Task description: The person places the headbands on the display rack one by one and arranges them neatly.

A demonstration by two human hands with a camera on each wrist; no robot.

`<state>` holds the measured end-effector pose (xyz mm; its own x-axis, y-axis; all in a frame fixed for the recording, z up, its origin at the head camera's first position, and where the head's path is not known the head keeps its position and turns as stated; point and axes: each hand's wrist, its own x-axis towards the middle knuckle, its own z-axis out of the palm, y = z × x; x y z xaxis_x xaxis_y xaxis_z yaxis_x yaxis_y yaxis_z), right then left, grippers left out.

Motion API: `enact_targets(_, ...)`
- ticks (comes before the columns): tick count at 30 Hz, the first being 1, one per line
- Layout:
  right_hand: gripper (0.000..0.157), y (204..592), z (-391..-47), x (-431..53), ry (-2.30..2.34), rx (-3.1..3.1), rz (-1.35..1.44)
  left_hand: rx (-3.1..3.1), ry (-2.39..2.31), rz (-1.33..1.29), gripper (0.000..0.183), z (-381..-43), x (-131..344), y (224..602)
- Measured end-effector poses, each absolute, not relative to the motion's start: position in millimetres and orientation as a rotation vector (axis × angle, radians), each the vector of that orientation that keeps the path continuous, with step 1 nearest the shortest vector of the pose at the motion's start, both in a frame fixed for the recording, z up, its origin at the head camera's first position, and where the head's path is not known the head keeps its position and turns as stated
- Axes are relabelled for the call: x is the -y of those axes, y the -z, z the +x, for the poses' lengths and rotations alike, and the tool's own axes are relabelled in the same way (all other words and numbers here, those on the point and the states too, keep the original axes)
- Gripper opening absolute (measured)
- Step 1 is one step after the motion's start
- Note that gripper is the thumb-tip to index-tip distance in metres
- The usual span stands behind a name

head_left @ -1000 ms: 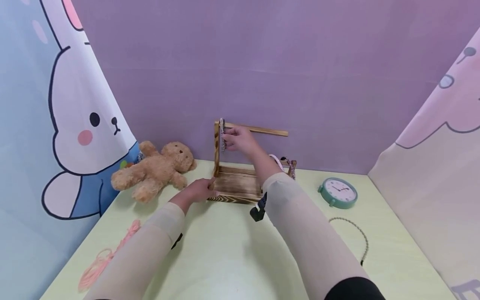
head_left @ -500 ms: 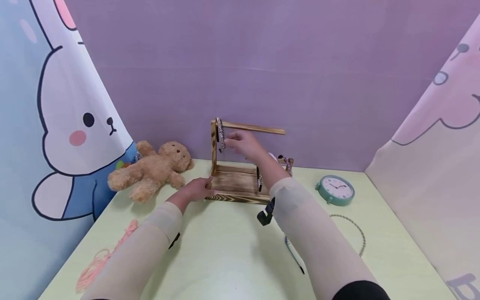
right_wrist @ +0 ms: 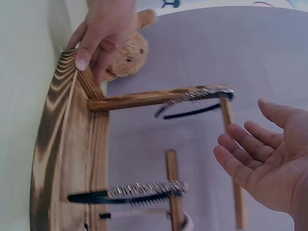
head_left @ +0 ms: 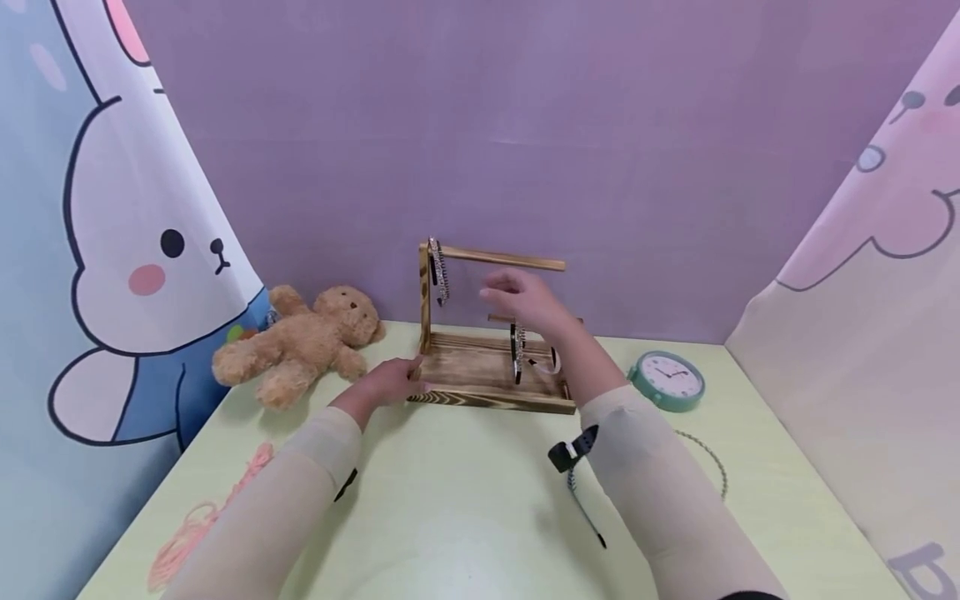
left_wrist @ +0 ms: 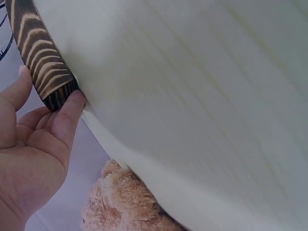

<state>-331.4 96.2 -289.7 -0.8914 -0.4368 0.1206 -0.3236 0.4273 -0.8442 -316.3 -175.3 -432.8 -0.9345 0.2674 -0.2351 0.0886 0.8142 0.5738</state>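
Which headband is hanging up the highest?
The sparkly headband alone on the top bar. The other headbands hang on the lower bar or lie on the table.

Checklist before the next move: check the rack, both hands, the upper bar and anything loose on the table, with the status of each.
1. Rack held: ok. The left hand grips its left front corner.
2. Right hand free: ok. It is open and holds nothing.
3. Upper headband hung: ok. It hangs at the left end of the upper bar.
4. Room on that bar: ok. It is bare right of the headband.
5. Table cleared of headbands: not ok. A loose headband lies beside the right arm.
6. Beaded arc beyond the arm, same headband: cannot tell. The arm hides what lies between.
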Motion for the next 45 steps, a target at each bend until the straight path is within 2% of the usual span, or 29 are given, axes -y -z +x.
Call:
enact_targets(7,0.05,292,-301,-144,1.343,-2.656,-0.714,-2.666,-0.873,0.245,0.074,-313,173,431)
enact_targets(15,0.04,313,-264,-191,1.035,-2.816,-0.642,-2.666,-0.876,0.249,0.073,-310,172,429)
enact_targets(21,0.031,344,-241,-209,0.756,-2.817,-0.512,-2.666,-0.873,0.242,0.073,-310,173,431)
enact_targets(28,0.034,387,-215,-212,0.385,-2.737,-0.373,-2.667,-0.865,0.235,0.075,-312,173,433)
enact_targets(35,0.04,411,-200,-200,0.277,-2.684,-0.335,-2.674,-0.865,0.234,0.075,-312,174,432)
enact_targets(45,0.029,420,-189,-170,0.245,-2.698,-0.465,-2.67,-0.87,0.244,0.073,-311,173,430)
